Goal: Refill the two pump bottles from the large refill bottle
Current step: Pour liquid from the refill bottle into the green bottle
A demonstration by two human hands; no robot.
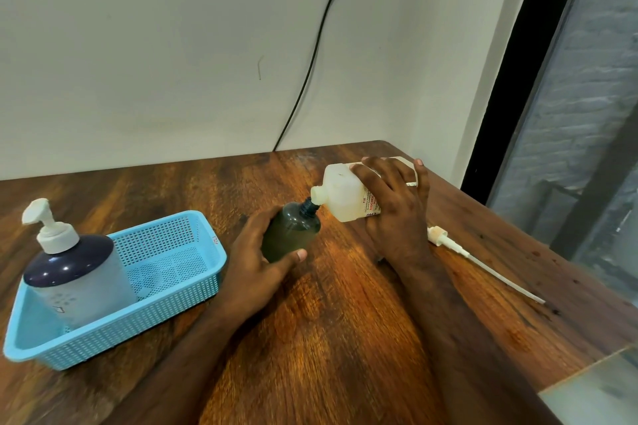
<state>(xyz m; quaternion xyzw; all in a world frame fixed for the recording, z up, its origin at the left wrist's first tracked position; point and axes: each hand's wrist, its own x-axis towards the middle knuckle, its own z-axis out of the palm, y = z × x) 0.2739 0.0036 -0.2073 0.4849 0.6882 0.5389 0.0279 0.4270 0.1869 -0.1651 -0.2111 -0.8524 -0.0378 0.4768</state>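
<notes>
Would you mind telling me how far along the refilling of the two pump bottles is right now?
Done: the dark bottle is open, its pump lying on the table. In hand: the left hand steadies it while the right hand tips the refill bottle spout to its neck. Left: the pump bottle in the blue basket still wears its pump.

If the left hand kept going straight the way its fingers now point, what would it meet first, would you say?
Probably the refill bottle: the left hand already grips the dark bottle, and its fingers point up-right toward it, though depth is unclear.
</notes>
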